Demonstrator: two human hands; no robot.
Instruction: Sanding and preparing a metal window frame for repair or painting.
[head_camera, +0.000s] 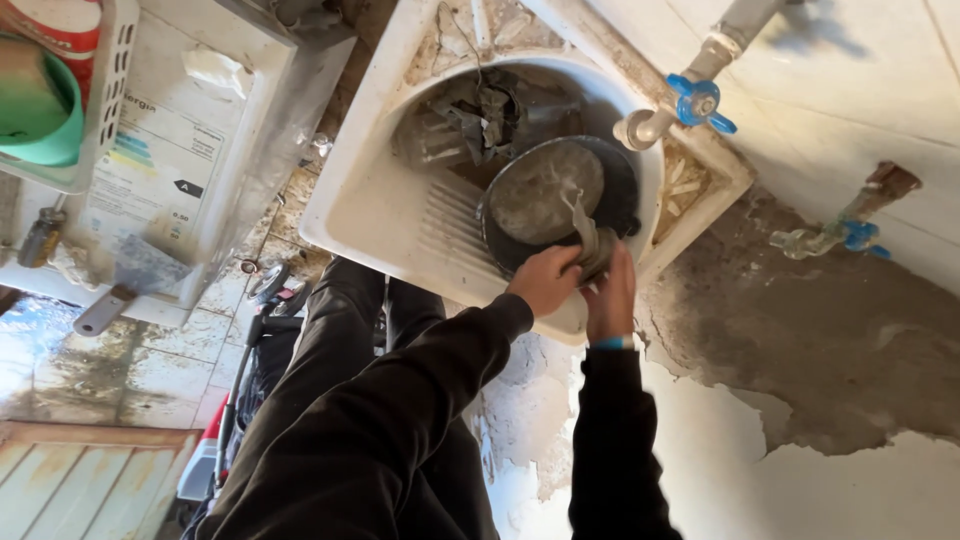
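Dark round pan (560, 200), rim clasped by left hand (545, 280); grey rag (592, 245) pinched by right hand (612, 295). Slippage into sink (380, 210) is risked, wet grip.

**Both hands meet at arm's length**

I have both arms stretched forward in dark sleeves. My left hand (545, 278) curls its fingers closed in a grip. My right hand (612, 295) stands edge-on just beside it, fingers pinched together, wrist bare.
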